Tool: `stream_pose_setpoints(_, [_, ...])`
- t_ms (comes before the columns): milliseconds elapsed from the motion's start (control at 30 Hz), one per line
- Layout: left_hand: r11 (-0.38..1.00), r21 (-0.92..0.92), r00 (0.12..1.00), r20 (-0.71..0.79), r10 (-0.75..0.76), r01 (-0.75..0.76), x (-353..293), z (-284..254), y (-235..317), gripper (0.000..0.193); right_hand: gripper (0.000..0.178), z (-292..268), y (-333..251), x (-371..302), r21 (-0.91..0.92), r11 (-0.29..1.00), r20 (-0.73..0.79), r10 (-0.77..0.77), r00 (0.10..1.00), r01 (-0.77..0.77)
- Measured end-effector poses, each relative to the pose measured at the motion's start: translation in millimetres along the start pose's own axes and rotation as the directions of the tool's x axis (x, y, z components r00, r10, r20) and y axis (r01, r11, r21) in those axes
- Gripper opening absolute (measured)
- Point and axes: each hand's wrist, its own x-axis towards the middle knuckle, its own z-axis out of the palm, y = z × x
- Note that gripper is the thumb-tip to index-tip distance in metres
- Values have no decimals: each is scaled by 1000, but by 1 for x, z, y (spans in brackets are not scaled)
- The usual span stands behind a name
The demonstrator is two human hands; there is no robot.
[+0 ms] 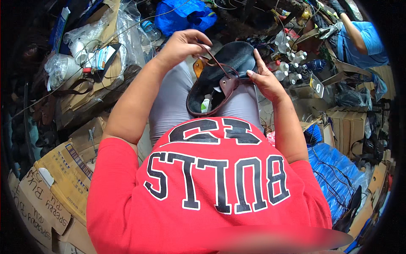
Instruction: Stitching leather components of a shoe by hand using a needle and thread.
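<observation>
Over my lap lies a dark shoe with a brown leather eyelet part and a small green-and-white label inside. A brown lace runs up from the eyelets. My left hand is closed in a pinch on this lace, above the shoe's left side. On the opposite side, my right hand grips the shoe's edge, thumb and fingers against it. An orange-brown piece shows partly behind the shoe, just below my left hand.
Several small bottles stand right of my right hand. A blue plastic bag lies ahead. Clear plastic bags and a white cup sit at left, cardboard boxes nearer. Another person in a blue shirt is at far right.
</observation>
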Motion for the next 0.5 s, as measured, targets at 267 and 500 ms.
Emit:
stream_pose_setpoints(267, [552, 783, 562, -329, 759, -288, 2, -36, 20, 20, 86, -9, -6, 1, -37, 999, -20, 39, 999, -39])
stream_pose_setpoints(500, [433, 898, 886, -259, 384, 75, -14, -118, 3, 28, 83, -6, -12, -8, -83, 996, -23, 37, 999, -39])
